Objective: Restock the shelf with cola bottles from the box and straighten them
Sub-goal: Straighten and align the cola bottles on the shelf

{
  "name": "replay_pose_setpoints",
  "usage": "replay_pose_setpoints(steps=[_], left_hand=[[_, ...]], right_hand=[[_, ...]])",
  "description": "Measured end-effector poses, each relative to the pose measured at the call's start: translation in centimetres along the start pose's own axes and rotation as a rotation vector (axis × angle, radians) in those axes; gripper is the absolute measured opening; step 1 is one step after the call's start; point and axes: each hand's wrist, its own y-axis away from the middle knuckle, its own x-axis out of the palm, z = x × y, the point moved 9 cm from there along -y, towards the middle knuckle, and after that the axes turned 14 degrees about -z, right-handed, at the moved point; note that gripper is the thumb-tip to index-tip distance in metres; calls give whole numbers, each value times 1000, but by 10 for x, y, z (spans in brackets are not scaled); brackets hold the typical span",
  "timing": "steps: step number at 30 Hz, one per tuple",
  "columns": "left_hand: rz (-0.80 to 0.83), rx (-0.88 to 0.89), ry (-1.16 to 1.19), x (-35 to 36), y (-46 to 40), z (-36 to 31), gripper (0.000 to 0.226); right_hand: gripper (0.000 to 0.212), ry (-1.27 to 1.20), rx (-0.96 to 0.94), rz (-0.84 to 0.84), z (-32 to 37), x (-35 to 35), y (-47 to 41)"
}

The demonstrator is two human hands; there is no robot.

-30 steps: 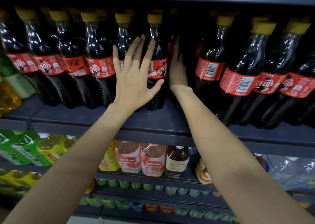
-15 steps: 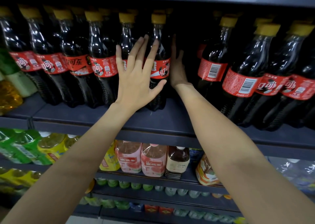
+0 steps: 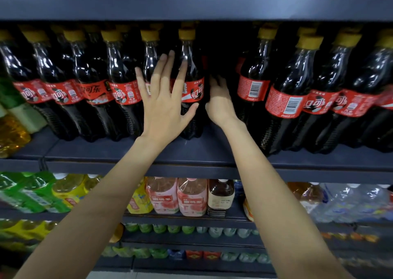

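A: Pressing at frame centre, left hand (image 3: 163, 100), fingers straight and spread, touches a cola bottle (image 3: 191, 83) near the shelf (image 3: 191, 153) edge.
B: Right hand (image 3: 220, 102)?
A: Reaching into the dark gap beside it; finger state cannot be told.

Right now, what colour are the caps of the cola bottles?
Yellow. The caps show best in the head view, above the dark cola bottles.

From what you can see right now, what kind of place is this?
Most likely a shop's drinks aisle. Dark shelving carries a row of cola bottles with red labels and yellow caps, some labels showing barcodes. Lower shelves hold pink drink bottles and green ones, many of each kind.
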Motion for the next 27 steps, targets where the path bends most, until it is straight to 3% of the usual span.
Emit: replay_pose_setpoints(steps=[3, 6, 8, 10, 13, 16, 21, 27], left_hand=[[-118, -58, 120, -22, -4, -6, 55], [-176, -142, 550, -40, -6, -31, 33], [38, -331, 810, -25, -3, -51, 34], [271, -519, 916, 4, 3, -73, 48], [428, -611, 896, 43, 7, -96, 79], [504, -685, 931, 71, 9, -110, 101], [394, -696, 740, 72, 17, -107, 98], [267, -742, 432, 84, 19, -85, 82]], right_hand=[[50, -25, -67, -94, 15, -42, 43], [29, 55, -69, -261, 20, -84, 75], [21, 91, -86, -436, 18, -115, 92], [18, 119, -92, -594, 9, -142, 109], [20, 173, -29, -724, -20, -170, 130], [42, 190, 85, -650, -51, -178, 131], [73, 186, 108, -488, -66, -163, 123], [84, 215, 202, -465, -75, -144, 121]])
